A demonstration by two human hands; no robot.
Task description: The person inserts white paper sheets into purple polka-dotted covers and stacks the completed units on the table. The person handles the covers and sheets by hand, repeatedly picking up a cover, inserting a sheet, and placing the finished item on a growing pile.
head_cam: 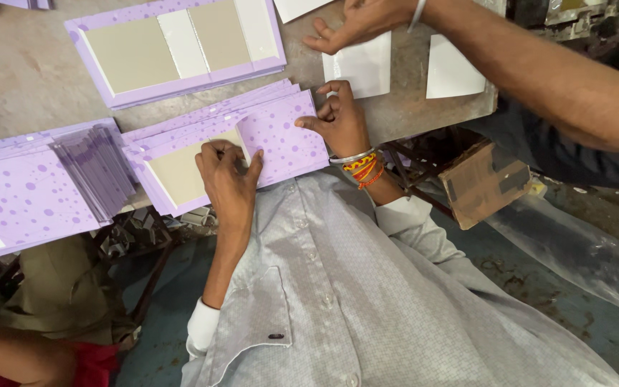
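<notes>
Pressing flat, the left hand (227, 179) pins the purple dotted cover (281, 140) while right hand (342, 122) fingers pinch its folded flap; crease firmly outward from both grips.

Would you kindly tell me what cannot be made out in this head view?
- Beige board: partly hidden under the left hand and the folded purple flap.
- Right hand: its palm side is turned from view.
- Co-worker's hand: cut by the top edge.
- Left purple sheet: cut by the left edge.
</notes>
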